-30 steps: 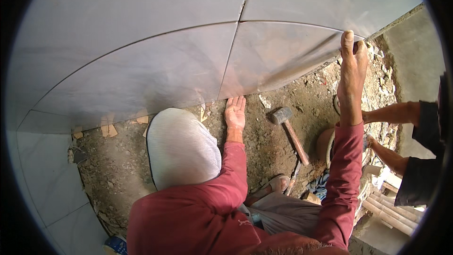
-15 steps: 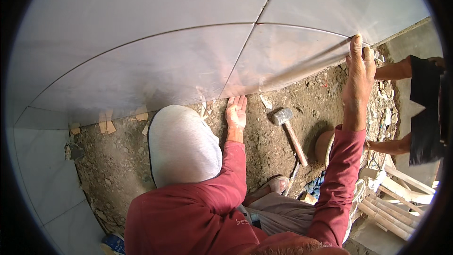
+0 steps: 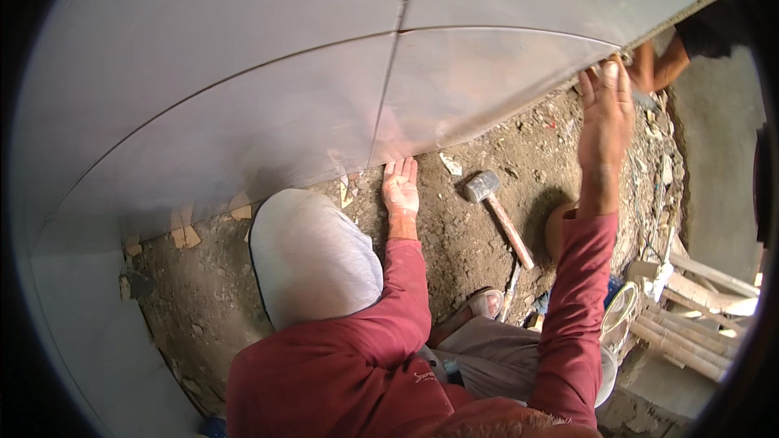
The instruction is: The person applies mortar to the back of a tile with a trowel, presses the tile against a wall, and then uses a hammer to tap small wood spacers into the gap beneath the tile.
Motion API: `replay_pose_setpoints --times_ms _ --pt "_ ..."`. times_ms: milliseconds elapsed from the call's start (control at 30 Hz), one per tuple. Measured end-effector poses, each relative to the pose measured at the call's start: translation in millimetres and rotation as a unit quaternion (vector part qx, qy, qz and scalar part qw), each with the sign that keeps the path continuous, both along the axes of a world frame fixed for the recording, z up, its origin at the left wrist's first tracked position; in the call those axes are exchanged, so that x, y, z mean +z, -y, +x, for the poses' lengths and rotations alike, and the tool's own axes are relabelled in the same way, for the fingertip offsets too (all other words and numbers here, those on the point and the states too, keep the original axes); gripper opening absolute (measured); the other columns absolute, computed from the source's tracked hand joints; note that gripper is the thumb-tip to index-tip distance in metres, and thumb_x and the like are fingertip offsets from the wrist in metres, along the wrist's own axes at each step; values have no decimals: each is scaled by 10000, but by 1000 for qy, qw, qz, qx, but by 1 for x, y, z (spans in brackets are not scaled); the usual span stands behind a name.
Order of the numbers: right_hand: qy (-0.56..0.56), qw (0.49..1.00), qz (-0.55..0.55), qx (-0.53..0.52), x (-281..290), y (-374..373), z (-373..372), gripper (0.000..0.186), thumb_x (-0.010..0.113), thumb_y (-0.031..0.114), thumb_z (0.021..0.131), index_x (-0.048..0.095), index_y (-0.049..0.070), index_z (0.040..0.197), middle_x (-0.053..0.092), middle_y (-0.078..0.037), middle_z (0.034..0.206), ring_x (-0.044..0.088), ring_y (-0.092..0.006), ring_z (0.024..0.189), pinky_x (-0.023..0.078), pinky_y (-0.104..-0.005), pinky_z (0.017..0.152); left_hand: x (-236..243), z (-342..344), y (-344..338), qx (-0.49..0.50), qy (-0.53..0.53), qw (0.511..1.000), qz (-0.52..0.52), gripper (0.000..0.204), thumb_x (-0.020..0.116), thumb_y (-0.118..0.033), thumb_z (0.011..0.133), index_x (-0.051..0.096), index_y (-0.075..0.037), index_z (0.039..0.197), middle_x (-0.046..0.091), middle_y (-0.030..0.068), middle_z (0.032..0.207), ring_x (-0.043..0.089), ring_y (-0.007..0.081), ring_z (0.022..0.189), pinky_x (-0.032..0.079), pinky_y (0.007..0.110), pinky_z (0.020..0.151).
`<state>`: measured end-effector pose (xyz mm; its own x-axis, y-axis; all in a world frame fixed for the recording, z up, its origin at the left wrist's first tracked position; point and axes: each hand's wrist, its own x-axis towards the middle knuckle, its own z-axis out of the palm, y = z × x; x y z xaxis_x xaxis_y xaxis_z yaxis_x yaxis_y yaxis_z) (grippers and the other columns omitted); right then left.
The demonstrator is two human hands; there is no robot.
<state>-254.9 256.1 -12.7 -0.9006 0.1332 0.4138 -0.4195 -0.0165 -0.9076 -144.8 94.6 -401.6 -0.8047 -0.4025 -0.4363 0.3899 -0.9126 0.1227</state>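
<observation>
My left hand (image 3: 401, 188) is palm up, fingers stretched flat with their tips at the lower edge of a large glossy grey tile (image 3: 475, 77) on the wall, near the upright joint. At that tile's lower right corner, my right hand (image 3: 605, 118) reaches up with fingers extended against the edge. Neither hand is wrapped round anything. Another person's hand (image 3: 643, 69) is beside my right fingertips, partly hidden by the tile edge. Between my arms, a mallet with a dark head (image 3: 482, 186) and a worn wooden handle (image 3: 511, 235) lies on the dirt.
Rubble and broken tile pieces (image 3: 185, 235) lie along the wall's foot. A rounded, grey cloth-covered shape (image 3: 312, 264) is beside my left arm. A partly hidden round container (image 3: 557, 231) stands near my right forearm. Bamboo poles and boards (image 3: 682, 341) lie at lower right.
The view has shifted, moving the tile joints leftward. My right fingers now point up along the tile corner. The other person's arms have moved up toward the tile's right edge.
</observation>
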Motion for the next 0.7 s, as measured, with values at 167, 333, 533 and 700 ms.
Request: replay_pose_setpoints --times_ms 167,333,533,700 --pt "125 984 121 -46 -88 -17 -16 584 581 198 978 398 -82 1457 539 -215 1362 578 -280 1196 501 -377 985 -9 -1 8 22 24 999 36 609 451 51 820 395 21 1425 437 214 1479 411 399 1398 335 526 1197" --pt "354 933 59 -4 -182 -62 -11 431 535 135 1011 476 -68 1387 635 -138 1160 649 -215 987 561 -361 897 -3 -4 2 -20 -18 999 -21 623 446 77 763 404 74 1385 492 234 1424 443 393 1372 322 526 1206" --pt "483 873 16 69 -229 -48 15 193 480 90 1046 600 -10 1158 674 -117 978 677 -196 866 614 -311 793 2 4 8 -11 -9 999 -40 823 424 66 685 263 95 1492 350 263 1538 307 418 1458 241 534 1241" --pt "528 838 -82 111 -270 -12 25 163 478 79 1043 592 -15 1113 669 -138 990 682 -214 883 620 -322 817 -13 9 8 -32 -61 995 -78 690 429 3 832 293 51 1507 333 211 1572 314 388 1464 238 520 1238"
